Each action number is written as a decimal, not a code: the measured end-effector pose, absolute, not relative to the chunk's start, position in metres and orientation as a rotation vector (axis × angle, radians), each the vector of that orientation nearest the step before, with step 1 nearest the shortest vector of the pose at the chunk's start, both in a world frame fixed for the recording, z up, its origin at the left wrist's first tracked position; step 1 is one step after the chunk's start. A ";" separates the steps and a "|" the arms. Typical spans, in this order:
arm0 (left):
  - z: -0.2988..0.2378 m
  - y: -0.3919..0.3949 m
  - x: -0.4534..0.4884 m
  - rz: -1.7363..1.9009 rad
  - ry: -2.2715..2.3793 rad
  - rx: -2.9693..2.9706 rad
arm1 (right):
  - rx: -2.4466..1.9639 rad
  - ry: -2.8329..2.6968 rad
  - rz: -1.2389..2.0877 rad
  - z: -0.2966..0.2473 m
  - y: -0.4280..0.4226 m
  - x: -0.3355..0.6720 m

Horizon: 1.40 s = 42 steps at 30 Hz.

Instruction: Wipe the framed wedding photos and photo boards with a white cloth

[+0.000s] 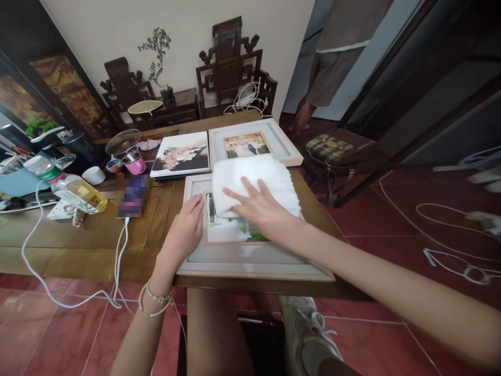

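A white-framed picture (266, 266) lies near the front edge of the wooden table. Across its upper half is a folded white cloth (254, 175) with a scalloped edge, which hides part of the photo. Spread flat on that cloth, my right hand (260, 206) presses down with its fingers apart. My left hand (186, 224) rests on the left side of the frame, fingers stretched out along it. Behind the cloth lies a second framed picture (287, 146), and a photo album (182, 151) is to its left.
Left on the table are a charging phone (133, 196), a pink mug (135, 163), a tilted bottle (82, 193) and white cables (117, 261). A plaid bag (329, 148) sits right of the table. Carved chairs (229, 65) stand behind; a person (332, 68) is at the back right.
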<state>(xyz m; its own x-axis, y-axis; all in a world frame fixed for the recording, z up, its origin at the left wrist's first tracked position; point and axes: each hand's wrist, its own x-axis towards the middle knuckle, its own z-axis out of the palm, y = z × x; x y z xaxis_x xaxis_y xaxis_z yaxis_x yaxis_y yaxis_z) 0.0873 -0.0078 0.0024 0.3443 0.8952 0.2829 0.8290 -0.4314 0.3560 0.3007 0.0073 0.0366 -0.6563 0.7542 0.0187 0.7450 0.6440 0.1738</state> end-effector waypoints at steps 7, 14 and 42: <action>0.003 -0.009 0.088 0.656 1.578 2.479 | 1.251 2.876 -0.014 0.044 -0.091 0.299; 0.001 -0.007 0.086 0.660 1.551 2.520 | 1.145 2.922 -0.167 0.051 -0.100 0.297; -0.001 -0.007 0.082 0.669 1.516 2.466 | 0.829 3.009 -0.374 0.071 -0.116 0.291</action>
<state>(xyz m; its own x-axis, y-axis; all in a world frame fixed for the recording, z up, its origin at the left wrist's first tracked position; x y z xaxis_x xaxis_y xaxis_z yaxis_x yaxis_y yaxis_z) 0.0824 -0.0070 -0.0010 0.3825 0.8791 0.2845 0.8027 -0.4686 0.3688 0.2911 -0.1161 0.0711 -0.8608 0.5052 -0.0613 0.5048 0.8325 -0.2281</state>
